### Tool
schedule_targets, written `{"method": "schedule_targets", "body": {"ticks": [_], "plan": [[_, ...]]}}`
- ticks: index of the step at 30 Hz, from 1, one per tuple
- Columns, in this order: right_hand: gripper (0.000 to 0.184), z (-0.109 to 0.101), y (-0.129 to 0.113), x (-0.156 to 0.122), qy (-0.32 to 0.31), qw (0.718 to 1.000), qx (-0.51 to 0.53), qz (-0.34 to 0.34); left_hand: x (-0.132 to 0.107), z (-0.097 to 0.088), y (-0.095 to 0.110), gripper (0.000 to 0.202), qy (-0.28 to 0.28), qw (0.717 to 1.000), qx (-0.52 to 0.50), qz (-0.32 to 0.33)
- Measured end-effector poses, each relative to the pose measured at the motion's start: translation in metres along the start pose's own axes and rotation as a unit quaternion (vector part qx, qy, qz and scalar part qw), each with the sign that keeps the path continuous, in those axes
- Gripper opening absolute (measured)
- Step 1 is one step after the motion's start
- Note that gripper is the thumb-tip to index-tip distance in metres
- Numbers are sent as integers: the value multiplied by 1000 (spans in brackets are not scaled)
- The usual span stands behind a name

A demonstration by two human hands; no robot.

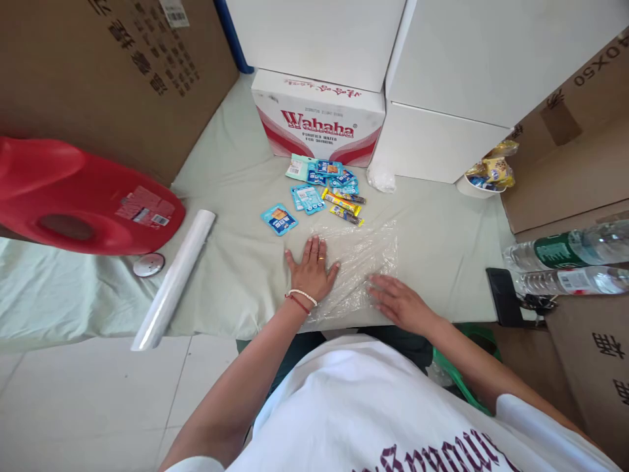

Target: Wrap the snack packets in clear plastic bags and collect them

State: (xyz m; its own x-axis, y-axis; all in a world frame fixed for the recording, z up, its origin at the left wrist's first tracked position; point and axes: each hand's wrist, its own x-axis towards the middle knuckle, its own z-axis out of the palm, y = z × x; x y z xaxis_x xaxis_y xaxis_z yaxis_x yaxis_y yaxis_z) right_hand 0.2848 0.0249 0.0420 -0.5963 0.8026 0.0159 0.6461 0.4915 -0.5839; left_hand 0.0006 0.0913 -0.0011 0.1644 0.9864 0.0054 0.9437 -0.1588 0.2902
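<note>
A clear plastic sheet [356, 262], wrinkled and shiny, lies on the pale green cloth close to my body. My left hand [312, 269] rests flat at its left edge, fingers spread and pointing away from me. On the sheet's right side, the fingers of my right hand [398, 300] are stretched out and touch the plastic. Beyond my left hand sit several blue snack packets [308, 198], with one blue packet [279, 219] apart on the left. Yellow snack bars [343, 202] lie just past the sheet.
A white Wahaha box [319, 121] stands behind the packets. At the left are a white plastic-film roll [174, 278] and a red jug [88, 196]. A bowl of snacks [484, 183], water bottles [565, 252] and a black phone [504, 296] are at the right.
</note>
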Motion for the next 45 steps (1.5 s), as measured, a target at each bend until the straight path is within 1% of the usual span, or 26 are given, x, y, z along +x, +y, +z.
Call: {"method": "schedule_targets", "body": {"ticks": [1, 2, 5, 7, 9, 11, 13, 14, 16, 17, 19, 21, 24, 26, 29, 31, 33, 35, 36, 38, 40, 41, 43, 45], "plan": [[45, 5, -2, -17, -33, 999, -14, -16, 0, 0, 0, 73, 0, 1000, -2, -2], [49, 9, -3, -35, -49, 998, -27, -19, 0, 0, 0, 73, 0, 1000, -4, -3], [53, 5, 3, -85, -45, 998, -41, 11, 0, 1, -1, 73, 1, 1000, -10, -3], [46, -3, 7, -106, -16, 998, -23, 54, 0, 1, -1, 73, 4, 1000, -11, -3], [35, -8, 9, -112, 51, 990, -3, 131, 0, 0, -1, 72, 5, 1000, -9, -3], [30, -7, 10, -103, 129, 963, 26, 234, 0, 0, -2, 71, 5, 1000, -2, -4], [36, 1, 12, -83, 178, 926, 73, 325, 0, 0, -2, 71, 6, 1000, 6, -2], [40, 6, 12, -71, 189, 911, 95, 355, 0, 0, -2, 71, 7, 1000, 8, -1], [45, 16, 13, -46, 194, 897, 109, 381, 0, 1, -2, 70, 10, 1000, 11, 0], [47, 21, 12, -35, 195, 898, 96, 381, 0, 2, -1, 70, 10, 1000, 11, 0], [48, 28, 12, -21, 190, 910, 62, 362, 0, 2, -1, 69, 11, 1000, 12, -6], [45, 30, 13, -16, 176, 924, 54, 334, 0, 1, -2, 70, 8, 1000, 13, -12], [38, 29, 16, -24, 155, 933, 94, 312, -3, -3, -9, 73, -7, 1000, 7, -3], [35, 27, 18, -33, 156, 930, 113, 313, -8, -5, -16, 73, -18, 1000, 1, 21], [36, 24, 21, -41, 153, 929, 125, 312, -16, -7, -26, 70, -14, 998, -1, 63], [35, 17, 25, -41, 136, 927, 144, 318, -21, -8, -30, 68, -7, 997, 0, 76], [34, 4, 32, -34, 128, 920, 160, 335, -22, -8, -31, 68, -6, 997, 1, 77], [34, -16, 41, -17, 145, 915, 147, 347, -22, -9, -31, 68, -13, 997, 3, 79], [34, -28, 45, -4, 156, 916, 128, 346, -22, -9, -30, 68, -17, 997, 4, 80], [30, -51, 52, 31, 171, 926, 82, 325, -21, -10, -30, 67, -23, 997, 5, 78], [24, -68, 55, 79, 183, 939, 31, 290, -21, -10, -30, 67, -25, 997, 6, 78], [22, -73, 55, 106, 184, 947, 4, 265, -21, -10, -30, 66, -24, 997, 7, 78], [22, -74, 53, 161, 164, 961, -61, 216, -21, -9, -30, 67, -24, 997, 9, 79], [25, -65, 46, 211, 124, 961, -126, 211, -21, -9, -30, 67, -23, 996, 14, 79]]}}
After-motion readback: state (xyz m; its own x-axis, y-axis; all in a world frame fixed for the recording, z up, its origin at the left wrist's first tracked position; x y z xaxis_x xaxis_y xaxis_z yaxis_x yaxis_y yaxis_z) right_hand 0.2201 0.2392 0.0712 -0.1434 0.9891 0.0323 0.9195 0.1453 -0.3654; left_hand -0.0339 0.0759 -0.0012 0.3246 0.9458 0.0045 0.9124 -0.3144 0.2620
